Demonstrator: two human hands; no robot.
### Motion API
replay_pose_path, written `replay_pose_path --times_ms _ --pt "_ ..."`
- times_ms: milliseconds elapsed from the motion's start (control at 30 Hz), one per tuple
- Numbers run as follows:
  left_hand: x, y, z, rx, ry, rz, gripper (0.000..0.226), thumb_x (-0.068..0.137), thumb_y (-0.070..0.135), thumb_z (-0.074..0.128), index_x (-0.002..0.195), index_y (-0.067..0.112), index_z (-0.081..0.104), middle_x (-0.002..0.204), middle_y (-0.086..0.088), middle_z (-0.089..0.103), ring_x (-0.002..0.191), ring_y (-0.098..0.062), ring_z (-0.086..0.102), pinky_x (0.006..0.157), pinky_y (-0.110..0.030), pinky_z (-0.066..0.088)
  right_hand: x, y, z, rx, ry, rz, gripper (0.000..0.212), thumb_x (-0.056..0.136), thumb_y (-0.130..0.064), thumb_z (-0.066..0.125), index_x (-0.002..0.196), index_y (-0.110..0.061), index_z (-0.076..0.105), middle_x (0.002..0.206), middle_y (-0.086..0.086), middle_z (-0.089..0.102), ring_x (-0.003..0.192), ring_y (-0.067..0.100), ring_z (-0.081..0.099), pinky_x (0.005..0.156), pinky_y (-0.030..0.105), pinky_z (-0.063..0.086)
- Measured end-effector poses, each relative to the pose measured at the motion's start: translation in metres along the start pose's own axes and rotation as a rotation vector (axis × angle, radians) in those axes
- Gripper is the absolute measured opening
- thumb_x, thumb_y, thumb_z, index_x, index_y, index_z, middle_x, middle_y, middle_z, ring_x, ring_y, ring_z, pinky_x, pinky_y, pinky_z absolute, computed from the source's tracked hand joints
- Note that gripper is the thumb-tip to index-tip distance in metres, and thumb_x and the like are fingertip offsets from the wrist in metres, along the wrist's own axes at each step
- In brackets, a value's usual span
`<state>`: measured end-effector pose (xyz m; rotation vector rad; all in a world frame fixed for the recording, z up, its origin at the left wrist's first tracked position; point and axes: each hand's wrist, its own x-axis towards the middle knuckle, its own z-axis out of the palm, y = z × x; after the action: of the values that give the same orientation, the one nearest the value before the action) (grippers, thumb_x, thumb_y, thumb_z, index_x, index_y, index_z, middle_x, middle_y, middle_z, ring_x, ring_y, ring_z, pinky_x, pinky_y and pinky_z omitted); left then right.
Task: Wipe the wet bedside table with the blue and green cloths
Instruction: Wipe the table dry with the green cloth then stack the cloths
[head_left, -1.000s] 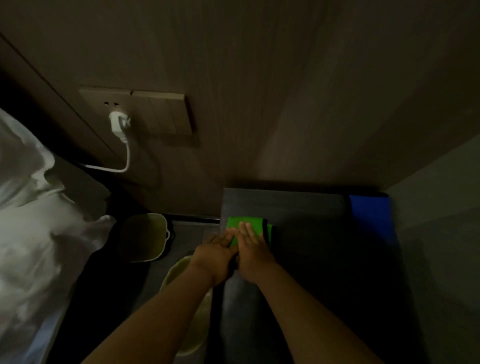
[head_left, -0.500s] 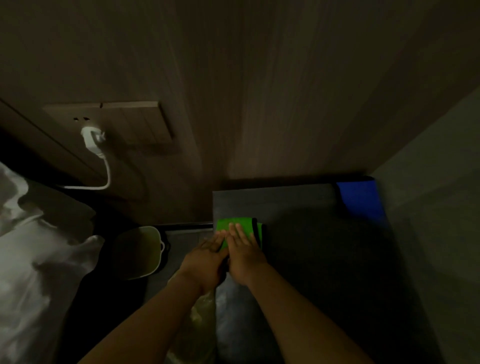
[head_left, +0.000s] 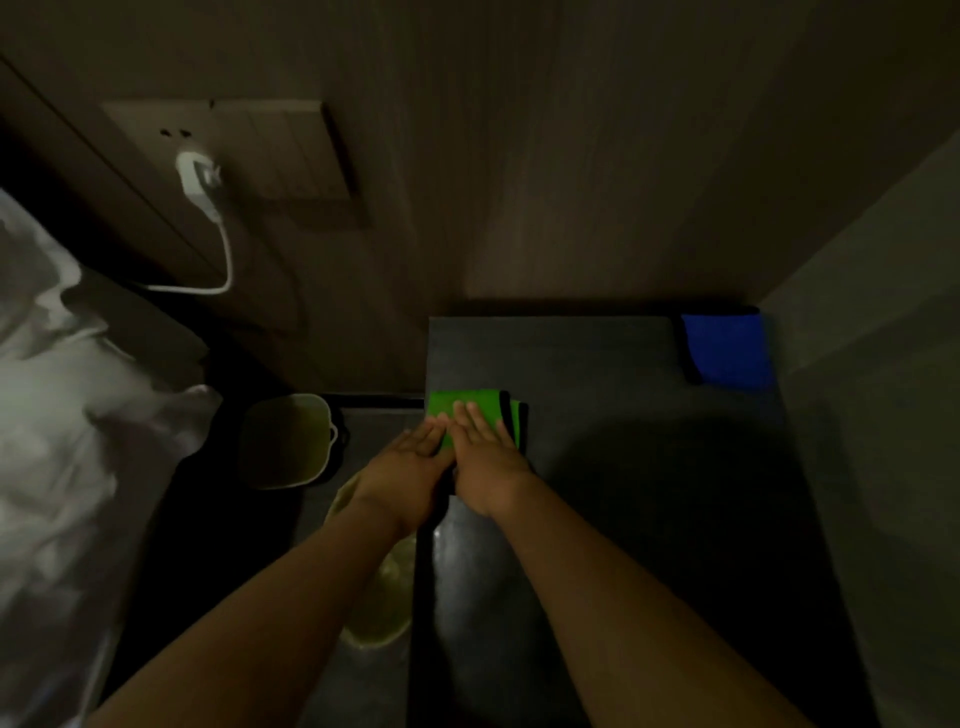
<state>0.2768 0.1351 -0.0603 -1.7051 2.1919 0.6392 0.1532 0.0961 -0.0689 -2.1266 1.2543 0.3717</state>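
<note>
A folded green cloth (head_left: 470, 403) with a black edge lies at the left edge of the dark grey bedside table (head_left: 597, 364). My right hand (head_left: 485, 457) presses flat on it with straight fingers. My left hand (head_left: 410, 467) lies beside it at the table's left edge, its fingertips on the cloth's left part. A folded blue cloth (head_left: 724, 351) sits alone in the table's far right corner. A wet sheen shows on the tabletop near my right forearm.
Two pale bins stand on the floor left of the table, one (head_left: 288, 441) farther back, one (head_left: 379, 597) under my left arm. A white plug with cable (head_left: 200, 182) hangs from the wall socket. White bedding (head_left: 62, 415) fills the left side. A grey wall bounds the right.
Both hands stay pressed on the green cloth at the table's left edge. Only the camera has shifted; the blue cloth has not moved.
</note>
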Motion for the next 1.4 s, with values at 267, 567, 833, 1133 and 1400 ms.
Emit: replay_pose_path --times_ms 267,567,833,1133,1400 --pt "-0.041 0.033 0.024 0.032 0.042 -0.038 0.076 0.089 0.036 0.052 0.152 0.016 0.014 0.159 -0.013 0.010 0.149 -0.028 0.013 0.120 -0.036 0.012 -0.041 0.001 0.030 -0.025 -0.025 -0.058 0.077 0.092 -0.016 0.045 0.151 -0.015 -0.005 0.160 0.000 -0.014 0.147 0.014 -0.016 0.119 0.037 -0.009" --pt "-0.043 0.061 0.030 0.131 -0.028 -0.057 0.071 0.096 0.039 0.040 0.152 0.024 -0.001 0.161 -0.011 -0.005 0.150 -0.022 -0.004 0.122 -0.033 0.001 -0.060 0.023 0.033 0.080 -0.051 -0.106 0.072 0.094 -0.015 0.041 0.152 -0.016 -0.002 0.161 -0.002 -0.011 0.147 0.012 -0.014 0.119 0.034 -0.009" --pt "-0.002 0.113 0.017 0.106 -0.022 -0.014 0.071 0.095 0.038 0.042 0.152 0.025 0.003 0.160 -0.014 -0.003 0.150 -0.026 0.000 0.122 -0.034 0.002 -0.073 0.084 0.013 0.099 -0.006 -0.048 0.069 0.094 -0.014 0.038 0.152 -0.017 0.002 0.161 -0.005 -0.010 0.147 0.009 -0.012 0.120 0.033 -0.007" --pt "0.070 0.211 -0.004 0.120 -0.037 0.088 0.067 0.097 0.037 0.041 0.152 0.025 0.005 0.160 -0.016 -0.002 0.150 -0.026 0.000 0.122 -0.036 0.003 -0.113 0.191 -0.022 0.131 0.032 0.086 0.068 0.095 -0.013 0.038 0.152 -0.017 0.002 0.161 -0.003 -0.010 0.148 0.010 -0.010 0.120 0.033 -0.005" --pt "0.113 0.271 -0.015 0.131 -0.066 0.131 0.067 0.098 0.035 0.041 0.152 0.024 0.005 0.160 -0.015 -0.004 0.150 -0.026 -0.002 0.123 -0.038 0.004 -0.135 0.256 -0.042 0.145 0.046 0.154 0.068 0.095 -0.014 0.039 0.152 -0.016 0.002 0.161 -0.003 -0.011 0.148 0.011 -0.011 0.120 0.033 -0.004"
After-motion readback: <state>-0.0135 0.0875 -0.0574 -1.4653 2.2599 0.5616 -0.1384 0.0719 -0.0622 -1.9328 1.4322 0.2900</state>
